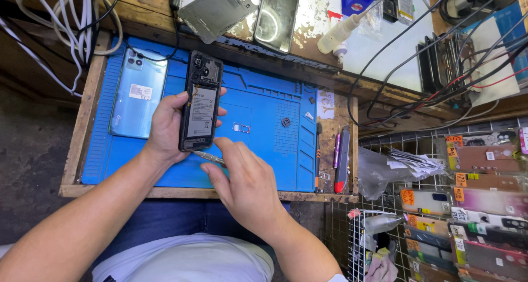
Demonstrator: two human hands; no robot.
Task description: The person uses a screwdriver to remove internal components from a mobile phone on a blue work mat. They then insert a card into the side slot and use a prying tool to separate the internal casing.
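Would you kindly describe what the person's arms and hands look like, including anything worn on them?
Both forearms are bare up to where they leave the picture, with no sleeves showing. The left hand and right hand wear no gloves, and no rings, watch or bracelet can be seen. Nails look short and unpainted. Below the arms, a white shirt and dark blue trousers show.

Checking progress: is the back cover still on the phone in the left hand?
No, the opened phone in the left hand shows its bare battery and internals.
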